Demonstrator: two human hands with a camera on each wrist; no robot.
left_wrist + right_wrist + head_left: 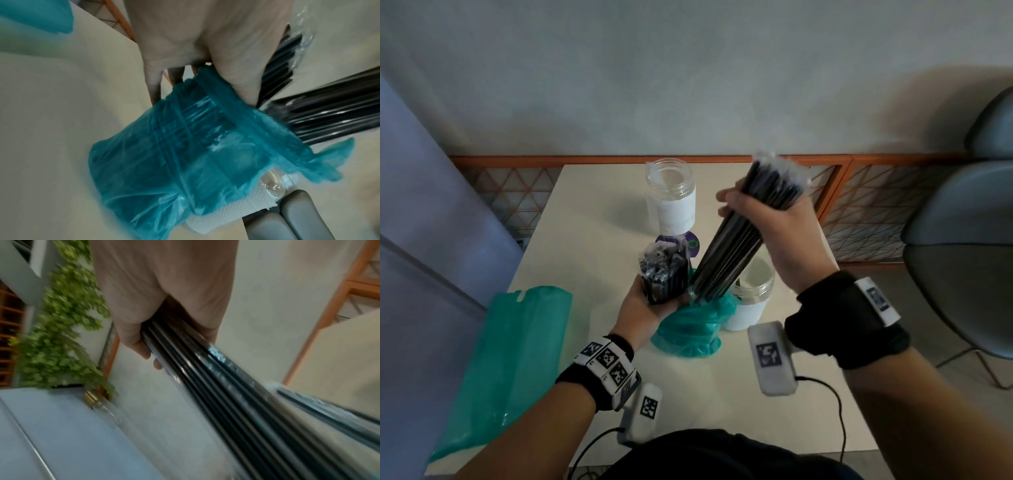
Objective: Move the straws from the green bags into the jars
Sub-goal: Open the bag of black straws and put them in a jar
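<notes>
Over the near jar (751,294), both hands grip straw bundles drawn from the green bag (688,329); jars look empty, nothing deposited yet.

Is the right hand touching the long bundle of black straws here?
Touching. In the right wrist view the right hand wraps its fingers round the long straw bundle; the head view shows the same grip.

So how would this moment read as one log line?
right hand: grips straw bundle | left hand: holds second bundle, green bag | jars: no straws visible
</notes>
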